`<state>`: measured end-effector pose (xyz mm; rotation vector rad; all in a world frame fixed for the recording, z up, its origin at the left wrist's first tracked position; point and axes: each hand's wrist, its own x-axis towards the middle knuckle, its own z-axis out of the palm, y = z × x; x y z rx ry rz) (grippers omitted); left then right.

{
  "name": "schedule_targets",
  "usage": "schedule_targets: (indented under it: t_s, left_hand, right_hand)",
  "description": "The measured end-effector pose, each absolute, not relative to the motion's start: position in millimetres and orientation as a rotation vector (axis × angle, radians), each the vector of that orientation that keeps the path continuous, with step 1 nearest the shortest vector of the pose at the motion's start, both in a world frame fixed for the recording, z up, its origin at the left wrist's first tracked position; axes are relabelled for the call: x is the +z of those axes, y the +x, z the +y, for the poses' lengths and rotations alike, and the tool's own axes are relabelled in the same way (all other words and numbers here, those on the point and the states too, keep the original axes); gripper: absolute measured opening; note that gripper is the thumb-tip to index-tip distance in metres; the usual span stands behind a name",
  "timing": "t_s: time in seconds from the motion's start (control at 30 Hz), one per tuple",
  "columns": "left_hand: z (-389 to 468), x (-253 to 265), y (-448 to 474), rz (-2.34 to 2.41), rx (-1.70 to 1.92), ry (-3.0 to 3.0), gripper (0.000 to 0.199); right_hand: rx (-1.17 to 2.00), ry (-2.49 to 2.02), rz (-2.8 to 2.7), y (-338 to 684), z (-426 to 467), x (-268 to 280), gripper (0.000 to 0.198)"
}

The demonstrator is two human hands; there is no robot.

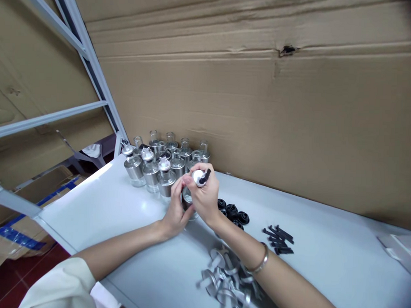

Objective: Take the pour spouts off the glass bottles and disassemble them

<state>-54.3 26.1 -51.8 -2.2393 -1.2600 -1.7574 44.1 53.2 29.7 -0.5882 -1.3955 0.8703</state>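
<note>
My left hand (176,213) is closed round a glass bottle (187,198) with a metal sleeve, which stands on the white table. Above it my right hand (206,196) grips a silver cap (198,177) with a black lever, at the bottle's mouth. Fingers hide the joint between cap and neck, so I cannot tell how far the cap is seated. Just left of my hands, three similar bottles (166,179) carry silver caps. Behind them stand several bottles (185,146) with open necks. Partly behind my right wrist lie several round black stoppers (232,211).
Several silver caps with stems (226,280) lie in a pile under my right forearm. Farther right are several black lever strips (279,239), and a pale plastic container (400,250) at the table's edge. A cardboard wall (294,130) closes the back; a metal frame (94,64) stands left.
</note>
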Motion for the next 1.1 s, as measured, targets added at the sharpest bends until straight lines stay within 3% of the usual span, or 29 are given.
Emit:
schedule_targets:
  t_s: [0.2,0.43,0.73,0.97,1.1]
  left_hand:
    - [24.8,-46.9,-60.0,-1.252,-1.517,-2.171,0.07]
    - [31.8,-42.5,-63.9,-1.151,-1.37,-2.151,0.069]
    - [43.0,-45.5,-66.8,-1.026,-1.124,-2.14,0.056]
    - [6.8,-5.7,-25.5,-0.665,-1.619,-2.255,0.047]
    - [-14.5,16.0,16.6,-0.687,-1.72,-2.764,0.028]
  right_hand:
    - [0.638,-0.494,-1.531,37.0,68.9,22.5,0.015]
    - [0.533,-0.469,-1.623,49.9,79.3,25.5,0.024]
    - [0.233,-0.578,-1.658,92.7,54.9,47.1,0.014]
    - [0.163,-0.708,-1.896,152.2,-5.8,50.2,0.01]
    - [0.14,-0.844,-1.779,177.6,-36.7,43.3,0.016]
